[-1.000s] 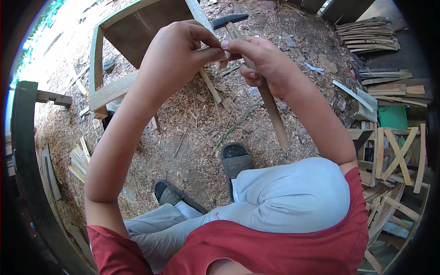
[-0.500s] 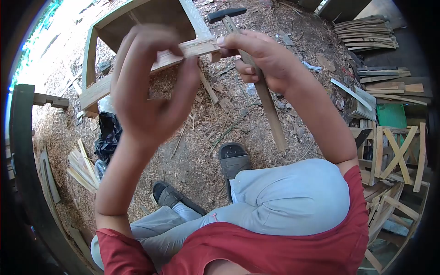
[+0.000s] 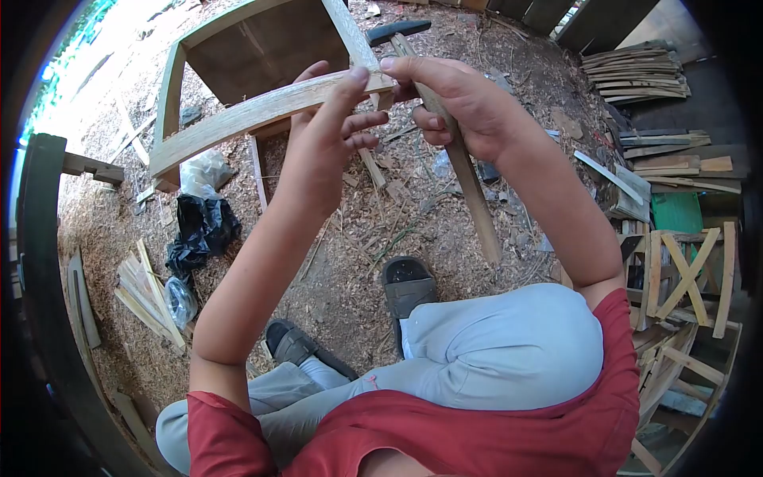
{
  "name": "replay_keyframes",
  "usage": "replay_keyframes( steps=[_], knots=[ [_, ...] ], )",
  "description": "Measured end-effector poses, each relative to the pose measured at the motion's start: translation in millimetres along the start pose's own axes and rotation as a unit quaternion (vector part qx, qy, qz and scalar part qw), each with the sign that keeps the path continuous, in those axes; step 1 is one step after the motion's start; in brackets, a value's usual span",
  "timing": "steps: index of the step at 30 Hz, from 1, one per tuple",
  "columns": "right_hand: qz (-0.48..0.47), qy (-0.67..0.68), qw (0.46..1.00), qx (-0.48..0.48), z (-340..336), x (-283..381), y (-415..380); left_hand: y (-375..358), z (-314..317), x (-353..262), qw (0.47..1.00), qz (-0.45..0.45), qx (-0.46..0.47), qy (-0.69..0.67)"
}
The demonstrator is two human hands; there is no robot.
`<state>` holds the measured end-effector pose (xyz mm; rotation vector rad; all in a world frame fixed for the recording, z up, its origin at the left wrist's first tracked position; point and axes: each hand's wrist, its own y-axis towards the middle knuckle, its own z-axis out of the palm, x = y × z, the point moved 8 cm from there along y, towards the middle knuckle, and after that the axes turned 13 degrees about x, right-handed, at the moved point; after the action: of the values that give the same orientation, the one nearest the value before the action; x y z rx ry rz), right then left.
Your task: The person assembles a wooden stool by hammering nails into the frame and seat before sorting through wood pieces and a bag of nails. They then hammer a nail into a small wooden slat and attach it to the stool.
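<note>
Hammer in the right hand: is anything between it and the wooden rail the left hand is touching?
Nothing visible. The right hand grips the hammer by its handle, and its thumb already meets the wooden rail end. The left hand has its fingers against that rail beside it; no other thing sits between them.

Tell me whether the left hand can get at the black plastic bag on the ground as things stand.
Probably yes. The left hand only rests its fingers on the wooden rail, and the black plastic bag lies in the open below it, with nothing between them.
</note>
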<state>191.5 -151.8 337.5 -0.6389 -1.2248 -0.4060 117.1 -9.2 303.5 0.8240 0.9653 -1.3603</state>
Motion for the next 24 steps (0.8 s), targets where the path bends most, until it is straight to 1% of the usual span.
replay_keyframes(
  steps=[1, 2, 3, 5, 9, 11, 12, 14, 15, 17, 18, 19, 21, 22, 24],
  knots=[
    [0.003, -0.007, 1.000, -0.004, -0.1, 0.6, -0.3, 3.3, 2.0, -1.9, 1.000, -0.004, 0.000, 0.028],
    [0.006, -0.013, 1.000, -0.007, -0.4, 1.3, -0.6, 13.5, -2.6, 10.1, 0.999, -0.022, 0.015, -0.023],
    [0.005, -0.014, 1.000, -0.008, -0.4, 2.7, -0.9, 18.1, -4.4, 6.9, 0.999, -0.021, 0.015, -0.023],
    [0.022, -0.005, 1.000, 0.002, 0.6, 1.9, -1.1, 24.5, 6.0, 7.7, 0.993, -0.061, 0.091, -0.036],
    [0.024, 0.002, 1.000, -0.002, -1.7, 2.0, 1.0, 27.7, 2.6, 7.2, 0.995, -0.051, 0.086, -0.015],
    [0.025, 0.013, 1.000, 0.010, -1.4, 1.0, 3.4, 29.1, -8.7, 10.7, 0.998, -0.018, 0.045, -0.031],
    [0.024, 0.013, 1.000, 0.010, -1.8, 0.8, 4.4, 25.1, -6.2, 14.3, 0.998, -0.019, 0.045, -0.031],
    [0.030, 0.020, 0.999, 0.009, -2.9, -0.3, 6.5, 9.1, -12.7, 2.9, 0.991, 0.109, -0.070, 0.011],
    [0.029, 0.021, 0.999, 0.008, -3.3, 0.1, 6.7, 11.2, -10.7, 9.3, 0.992, 0.110, -0.069, 0.012],
    [0.030, 0.016, 0.999, 0.015, -2.5, -0.2, 7.1, 7.8, -8.2, 2.4, 0.966, 0.253, -0.044, -0.041],
    [0.030, 0.017, 0.999, 0.014, -3.0, -0.6, 7.3, 11.5, -6.1, -0.9, 0.970, 0.241, 0.001, -0.028],
    [0.029, 0.020, 0.999, 0.018, -3.2, -0.7, 7.5, 14.3, -8.4, -3.6, 0.970, 0.241, 0.001, -0.029],
    [0.028, 0.022, 0.999, 0.019, -3.3, 0.6, 6.8, 25.8, 5.5, -4.0, 0.968, 0.207, 0.114, -0.082],
    [0.030, 0.016, 0.999, 0.014, -3.1, 1.7, 5.6, 27.8, 1.0, -5.9, 0.968, 0.207, 0.116, -0.083],
    [0.030, 0.010, 0.999, 0.007, -3.7, 2.1, 5.1, 32.2, 4.9, -4.7, 0.974, 0.154, 0.167, 0.010]
  ],
)
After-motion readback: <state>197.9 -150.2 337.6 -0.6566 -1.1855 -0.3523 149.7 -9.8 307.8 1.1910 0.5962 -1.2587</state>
